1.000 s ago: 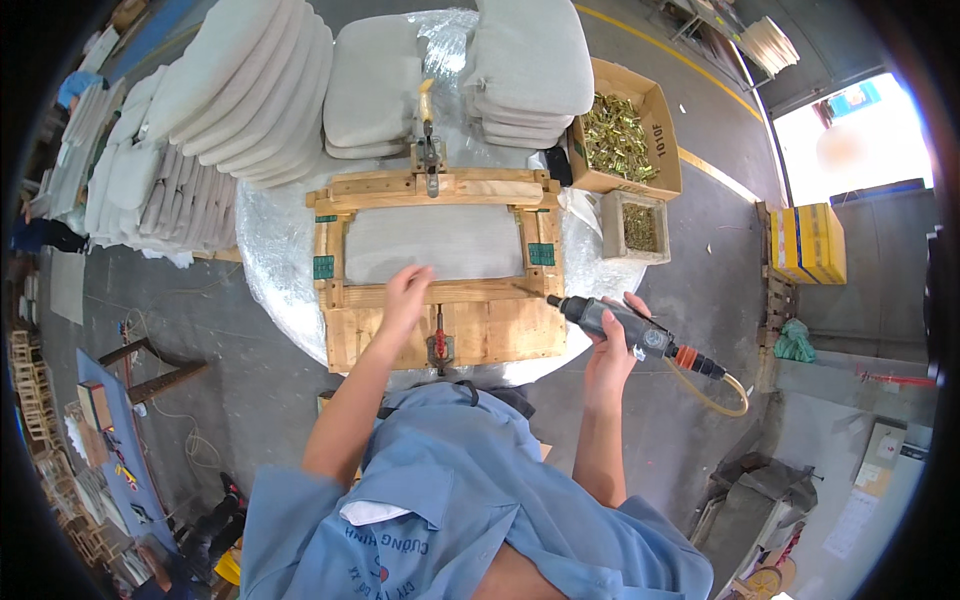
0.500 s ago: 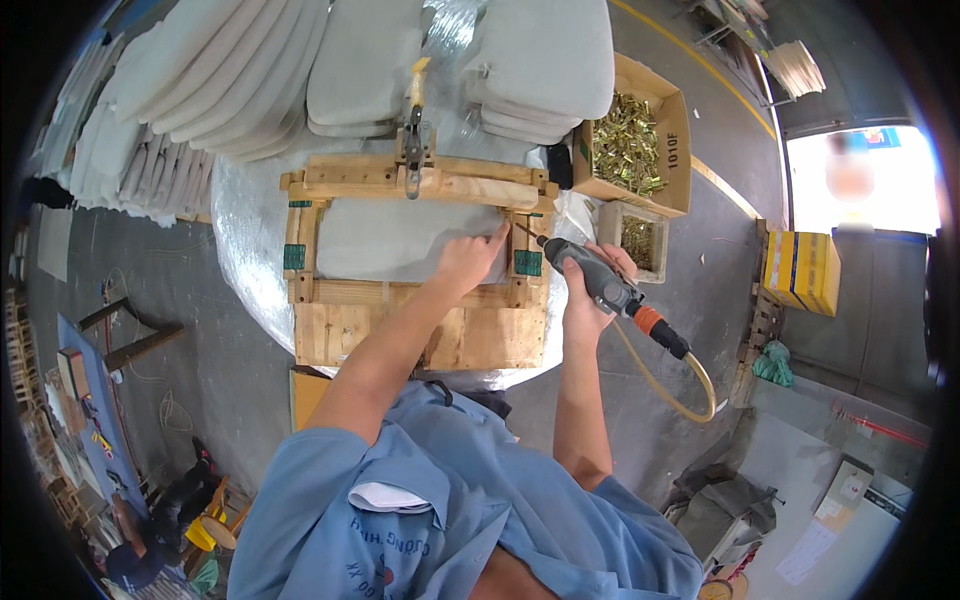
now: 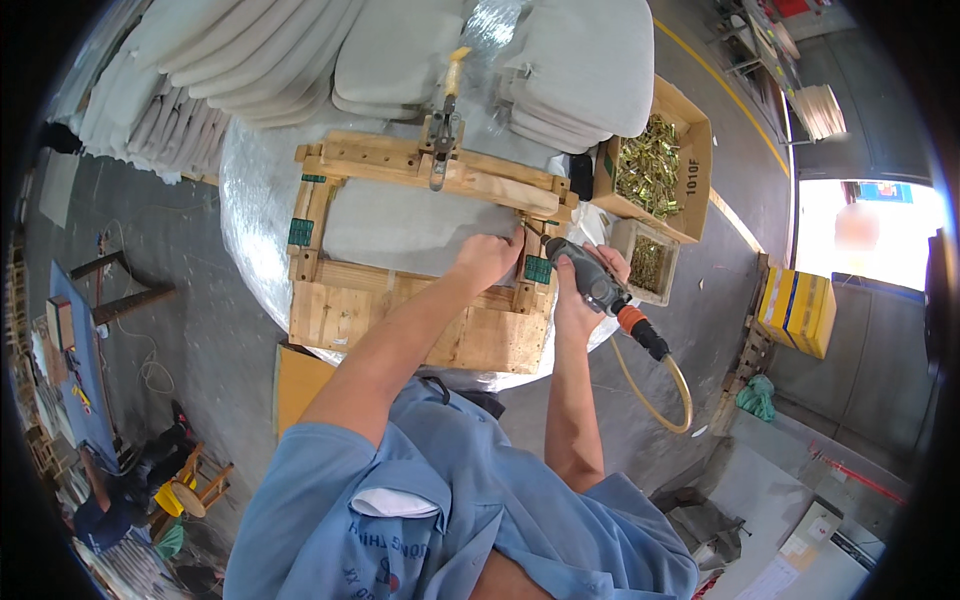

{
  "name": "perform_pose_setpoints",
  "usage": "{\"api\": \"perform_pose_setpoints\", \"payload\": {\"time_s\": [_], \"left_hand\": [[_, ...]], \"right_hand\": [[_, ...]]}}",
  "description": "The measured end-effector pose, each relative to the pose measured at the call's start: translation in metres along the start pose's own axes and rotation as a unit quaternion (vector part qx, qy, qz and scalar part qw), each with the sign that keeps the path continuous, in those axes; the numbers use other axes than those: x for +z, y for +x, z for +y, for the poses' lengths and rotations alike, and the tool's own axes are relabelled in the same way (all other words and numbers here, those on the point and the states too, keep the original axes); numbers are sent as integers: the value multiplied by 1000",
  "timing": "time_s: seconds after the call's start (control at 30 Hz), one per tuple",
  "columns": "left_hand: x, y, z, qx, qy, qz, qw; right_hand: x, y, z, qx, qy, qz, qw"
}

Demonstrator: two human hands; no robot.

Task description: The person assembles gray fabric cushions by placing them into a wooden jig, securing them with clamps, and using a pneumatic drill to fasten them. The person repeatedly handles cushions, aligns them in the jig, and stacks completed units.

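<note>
My right hand (image 3: 578, 310) grips a grey air screwdriver (image 3: 596, 275) with an orange band and a yellowish hose (image 3: 686, 395). Its thin bit points at the upper right corner of a wooden jig (image 3: 420, 285). Close to the bit's tip are the fingertips of my left hand (image 3: 487, 258), the other fingers curled; a tiny brass-coloured piece seems to sit there, too small to make out. Under that hand a grey padded panel (image 3: 400, 232) lies inside the jig. A metal toggle clamp (image 3: 441, 140) with a yellow handle stands on the jig's far bar.
A cardboard box (image 3: 693, 170) of brass-coloured brackets stands at the far right, beside a smaller bin (image 3: 655, 268) of small metal fasteners. Stacked grey cushions (image 3: 590, 65) line the back. A yellow box (image 3: 797, 312) is further right. Another person (image 3: 105, 515) sits at lower left.
The whole view has shifted and turned slightly. My left fingertips and the screwdriver's bit remain together at the jig's corner, with the left index finger now more bent.
</note>
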State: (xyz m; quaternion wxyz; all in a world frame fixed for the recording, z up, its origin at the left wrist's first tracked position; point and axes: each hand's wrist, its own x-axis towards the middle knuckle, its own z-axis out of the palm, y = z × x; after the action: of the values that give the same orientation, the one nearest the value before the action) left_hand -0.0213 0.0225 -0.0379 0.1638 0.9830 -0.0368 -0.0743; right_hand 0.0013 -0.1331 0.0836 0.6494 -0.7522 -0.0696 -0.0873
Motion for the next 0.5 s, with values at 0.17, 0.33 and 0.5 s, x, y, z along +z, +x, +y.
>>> {"api": "perform_pose_setpoints", "payload": {"time_s": [0.17, 0.33, 0.5], "left_hand": [[34, 17, -3, -49, -64, -16, 997], [15, 14, 7, -22, -3, -50, 999], [29, 11, 2, -11, 13, 58, 998]], "right_hand": [[13, -5, -9, -45, -29, -29, 998], [18, 0, -8, -24, -32, -39, 998], [26, 39, -16, 0, -43, -83, 996]]}}
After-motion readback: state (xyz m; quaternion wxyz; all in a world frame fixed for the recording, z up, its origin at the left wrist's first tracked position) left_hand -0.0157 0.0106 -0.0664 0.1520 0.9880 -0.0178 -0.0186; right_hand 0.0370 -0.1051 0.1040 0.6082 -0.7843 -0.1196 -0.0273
